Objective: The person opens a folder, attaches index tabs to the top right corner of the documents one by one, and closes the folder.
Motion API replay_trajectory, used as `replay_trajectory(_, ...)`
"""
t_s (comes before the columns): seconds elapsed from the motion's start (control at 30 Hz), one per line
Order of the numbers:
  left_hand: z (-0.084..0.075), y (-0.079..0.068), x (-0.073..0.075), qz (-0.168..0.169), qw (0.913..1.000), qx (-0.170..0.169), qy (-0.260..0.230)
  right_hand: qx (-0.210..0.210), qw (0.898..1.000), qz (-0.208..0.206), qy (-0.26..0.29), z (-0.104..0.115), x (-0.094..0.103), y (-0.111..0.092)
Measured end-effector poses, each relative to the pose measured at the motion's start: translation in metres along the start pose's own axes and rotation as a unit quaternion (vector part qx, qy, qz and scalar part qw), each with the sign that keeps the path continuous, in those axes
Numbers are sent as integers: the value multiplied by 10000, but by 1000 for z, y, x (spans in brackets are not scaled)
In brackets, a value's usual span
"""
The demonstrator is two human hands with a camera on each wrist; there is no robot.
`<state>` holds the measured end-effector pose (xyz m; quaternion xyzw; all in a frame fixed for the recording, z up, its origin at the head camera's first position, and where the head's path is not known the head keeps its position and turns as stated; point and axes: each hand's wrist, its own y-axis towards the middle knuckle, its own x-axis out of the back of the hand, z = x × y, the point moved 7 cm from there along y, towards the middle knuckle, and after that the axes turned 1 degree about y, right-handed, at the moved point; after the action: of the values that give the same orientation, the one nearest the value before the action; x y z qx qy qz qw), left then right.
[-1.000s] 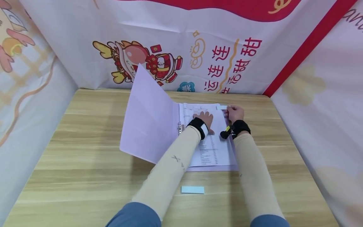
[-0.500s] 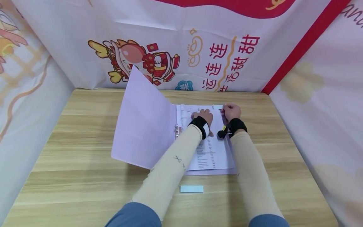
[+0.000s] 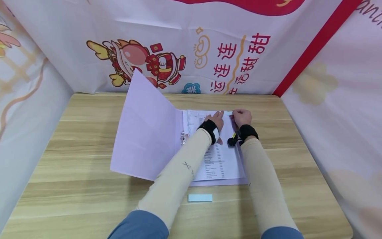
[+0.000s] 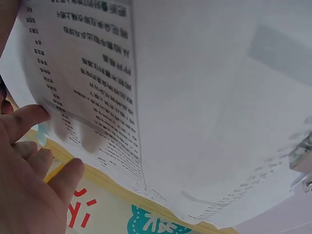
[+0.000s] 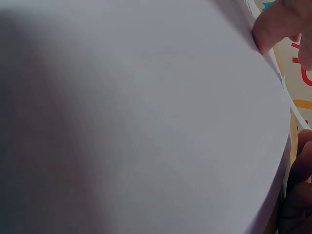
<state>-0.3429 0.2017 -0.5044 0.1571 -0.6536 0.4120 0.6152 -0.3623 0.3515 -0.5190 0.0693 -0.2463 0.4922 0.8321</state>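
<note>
A lilac ring binder lies with its cover raised, holding printed sheets. My left hand rests on the top sheet near its upper edge, fingers stretched out. In the left wrist view, the fingertips of that hand reach the page's edge. At the upper right corner, my right hand pinches the end of a pale blue sticky note. The right wrist view shows this sticky note edge-on between the two hands. A second pale blue sticky note lies below the binder.
A metal ring clip stands at the binder's spine. The wooden table is bounded by a printed cloth at the back and by cloth at both sides. Black straps circle both wrists.
My left hand's fingers have slid up and right towards the sticky note. The right hand keeps its pinch at the corner. The binder's cover has tipped further left, and the head view has shifted slightly.
</note>
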Motion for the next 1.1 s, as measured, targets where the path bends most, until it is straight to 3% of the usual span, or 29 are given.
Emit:
replay_trajectory(0.3,3,-7,8,-564,9976,-192,-359,10,9998,24,-213,2,1,2)
replay_trajectory(0.67,6,10,-7,-73,9986,-251,-456,-65,9990,72,-438,-4,-6,7)
replay_trajectory(0.93,6,2,-3,-279,9982,-232,-477,-16,9984,16,-558,-7,-8,11)
replay_trajectory(1.1,9,12,-10,-505,9979,-190,-364,-80,9985,-44,-538,-10,-8,13)
